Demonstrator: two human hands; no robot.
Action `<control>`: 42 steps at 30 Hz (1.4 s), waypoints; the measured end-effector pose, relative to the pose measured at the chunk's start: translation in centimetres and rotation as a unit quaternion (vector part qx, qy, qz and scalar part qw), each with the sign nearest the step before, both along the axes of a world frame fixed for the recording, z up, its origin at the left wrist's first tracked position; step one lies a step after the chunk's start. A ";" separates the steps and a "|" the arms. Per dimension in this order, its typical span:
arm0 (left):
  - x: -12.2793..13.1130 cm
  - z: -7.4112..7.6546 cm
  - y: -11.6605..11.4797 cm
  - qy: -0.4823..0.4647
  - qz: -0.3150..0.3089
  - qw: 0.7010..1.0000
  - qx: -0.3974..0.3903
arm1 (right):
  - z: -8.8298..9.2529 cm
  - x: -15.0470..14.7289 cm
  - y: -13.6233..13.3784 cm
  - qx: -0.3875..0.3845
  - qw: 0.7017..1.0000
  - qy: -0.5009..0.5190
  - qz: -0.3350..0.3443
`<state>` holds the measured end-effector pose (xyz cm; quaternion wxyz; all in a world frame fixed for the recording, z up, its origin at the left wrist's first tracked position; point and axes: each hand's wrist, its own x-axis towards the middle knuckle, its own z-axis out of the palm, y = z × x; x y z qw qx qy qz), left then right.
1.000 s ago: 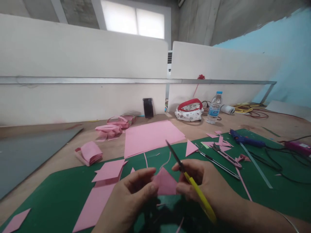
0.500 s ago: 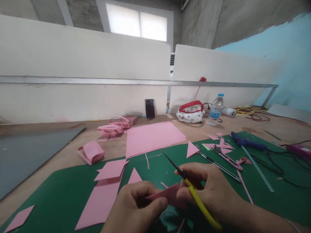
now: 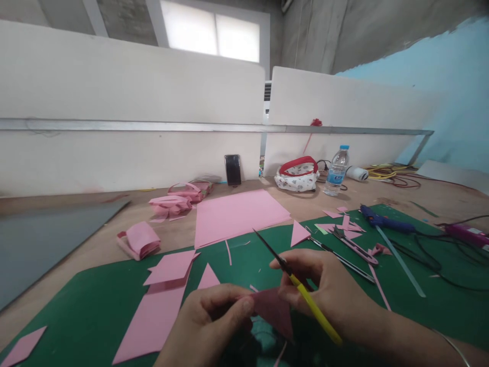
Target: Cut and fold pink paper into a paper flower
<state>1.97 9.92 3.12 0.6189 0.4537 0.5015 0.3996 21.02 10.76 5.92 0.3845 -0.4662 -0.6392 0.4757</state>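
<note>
Between thumb and fingers, my left hand (image 3: 214,318) pinches the left corner of a small pink paper piece (image 3: 274,310). The piece's face is in shadow and one corner points down. At its upper right edge, the thumb of my right hand (image 3: 319,283) touches the same paper. Yellow-handled scissors (image 3: 311,300) are held in my right hand, their dark blades pointing up and left, away from the paper. Below both hands lies a green cutting mat (image 3: 91,300). A pink paper triangle (image 3: 208,278) rests just behind my left hand, beside a larger folded pink sheet (image 3: 148,323).
Pink sheets (image 3: 240,211) lie behind the mat, with folded pink paper pieces (image 3: 141,239) to their left. At right are a pen (image 3: 340,257), a pink utility knife (image 3: 355,246), paper scraps and a blue glue gun (image 3: 385,220). A water bottle (image 3: 336,173) stands farther back.
The pink piece in my hands has turned, so its broad face now shows with a corner hanging down. My right hand and the scissors have shifted slightly left and up.
</note>
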 end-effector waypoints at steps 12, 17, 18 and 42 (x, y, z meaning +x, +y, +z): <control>0.3 0.0 -0.4 0.018 -0.019 0.998 0.058 | 0.0 0.2 0.2 0.000 0.998 0.038 -0.059; -1.0 -1.1 0.9 0.316 0.049 0.904 0.283 | 0.5 2.1 2.0 0.022 0.984 0.117 -0.136; -1.2 -1.7 1.3 0.385 0.028 0.860 0.334 | 0.6 2.5 2.5 0.026 0.981 0.129 -0.139; 10.3 -2.3 -1.5 0.382 -0.389 0.674 0.498 | -0.9 3.7 5.7 0.037 0.971 0.207 -0.118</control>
